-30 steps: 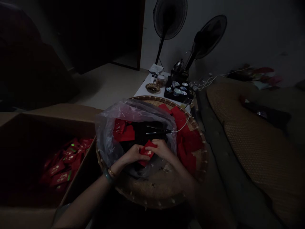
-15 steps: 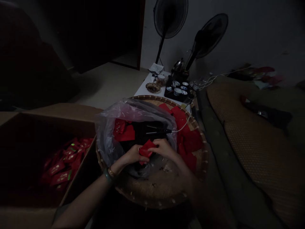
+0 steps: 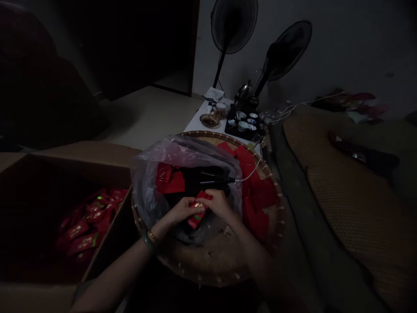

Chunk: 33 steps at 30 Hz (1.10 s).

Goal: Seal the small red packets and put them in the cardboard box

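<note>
Both my hands hold one small red packet [image 3: 196, 216] with gold print over a round woven tray [image 3: 224, 256]. My left hand [image 3: 180, 210] grips its left side, fingers closed. My right hand [image 3: 217, 203] pinches its upper right end. Just behind them lies a clear plastic bag [image 3: 153, 174] with more red packets [image 3: 169, 179] and a black device [image 3: 208, 179] with a white cable. Loose red packets [image 3: 257, 195] cover the tray's right side.
An open cardboard box [image 3: 65, 165] at my left holds several red packets [image 3: 87, 226]. Beyond the tray a white low table carries a tea set [image 3: 243, 121] and a small bowl [image 3: 209, 119]. Two standing fans [image 3: 233, 26] are at the wall. A woven mat [image 3: 352, 182] lies on the right.
The red packet has turned in my hands, its printed face now showing lower. My right hand has moved a little left and closer to my left hand.
</note>
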Tool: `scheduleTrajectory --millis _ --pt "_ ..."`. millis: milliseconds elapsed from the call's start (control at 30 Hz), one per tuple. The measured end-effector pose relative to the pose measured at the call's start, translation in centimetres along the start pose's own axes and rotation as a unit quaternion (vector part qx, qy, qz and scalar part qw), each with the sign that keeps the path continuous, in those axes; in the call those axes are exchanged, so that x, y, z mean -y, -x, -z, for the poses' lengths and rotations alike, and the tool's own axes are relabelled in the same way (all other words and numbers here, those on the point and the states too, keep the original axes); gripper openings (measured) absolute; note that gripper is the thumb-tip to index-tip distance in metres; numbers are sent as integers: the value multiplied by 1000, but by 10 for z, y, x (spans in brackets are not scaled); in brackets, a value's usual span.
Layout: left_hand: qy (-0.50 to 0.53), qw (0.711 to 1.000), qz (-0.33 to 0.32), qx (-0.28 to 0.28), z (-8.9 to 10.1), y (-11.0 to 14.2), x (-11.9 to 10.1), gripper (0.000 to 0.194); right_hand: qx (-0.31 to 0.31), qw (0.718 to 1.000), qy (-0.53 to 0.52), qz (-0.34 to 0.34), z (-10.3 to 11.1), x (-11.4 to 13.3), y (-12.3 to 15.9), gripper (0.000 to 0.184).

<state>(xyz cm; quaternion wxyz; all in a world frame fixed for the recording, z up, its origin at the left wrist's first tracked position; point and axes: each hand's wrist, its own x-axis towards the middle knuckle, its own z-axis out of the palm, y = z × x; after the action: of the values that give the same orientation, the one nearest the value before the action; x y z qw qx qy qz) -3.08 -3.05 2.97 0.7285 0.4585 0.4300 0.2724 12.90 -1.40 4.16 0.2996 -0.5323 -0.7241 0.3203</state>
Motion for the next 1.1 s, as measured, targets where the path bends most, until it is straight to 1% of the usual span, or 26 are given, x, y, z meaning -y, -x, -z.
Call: scheduleTrajectory --millis 67,133,233,300,333,400,467,533,567,633,700,767,833,900,933,1033,1100 --pt "17 1000 10 -10 2 0 1 43 23 999 -24 -10 1 -3 -1 30" --pt "23 1000 8 -17 3 -1 2 44 32 998 -55 -30 2 -6 -1 24" --pt "15 1000 -14 -8 4 -2 6 43 28 988 -131 -76 4 -11 0 29" --pt "-15 999 -30 -2 6 -4 11 43 23 977 -187 -97 7 -13 0 31" --pt "-39 999 -38 -10 8 -6 14 43 14 973 -207 -102 9 -15 0 31" --pt "-103 992 -51 -49 12 -9 18 41 -9 973 -208 -103 14 -20 -1 30" --pt "-175 978 -68 -93 18 -12 20 36 -5 988 -133 -81 18 -27 -2 22" --pt "-238 961 -90 -112 23 -12 19 30 51 998 -5 -41 19 -33 0 15" --pt "-264 952 -104 -116 25 -11 18 28 91 994 57 -23 18 -35 2 20" --pt "-306 933 -138 -128 27 -7 13 26 161 975 154 -5 12 -38 6 32" --pt "-344 912 -175 -138 27 -1 8 27 191 958 215 1 4 -38 9 39" --pt "-383 891 -205 -134 27 5 2 29 195 949 249 6 -4 -36 11 44" --pt "-424 869 -227 -119 25 10 -4 37 193 947 256 9 -9 -35 11 47" --pt "-469 843 -245 -98 24 12 -8 46 192 949 252 3 -13 -35 10 46" --pt "-493 829 -252 -86 23 13 -11 48 192 949 252 0 -14 -35 9 45" --pt "-548 793 -257 -68 21 10 -15 40 194 943 270 -10 -14 -35 9 36" --pt "-561 783 -257 -73 21 8 -17 32 196 939 281 -18 -13 -34 10 27"
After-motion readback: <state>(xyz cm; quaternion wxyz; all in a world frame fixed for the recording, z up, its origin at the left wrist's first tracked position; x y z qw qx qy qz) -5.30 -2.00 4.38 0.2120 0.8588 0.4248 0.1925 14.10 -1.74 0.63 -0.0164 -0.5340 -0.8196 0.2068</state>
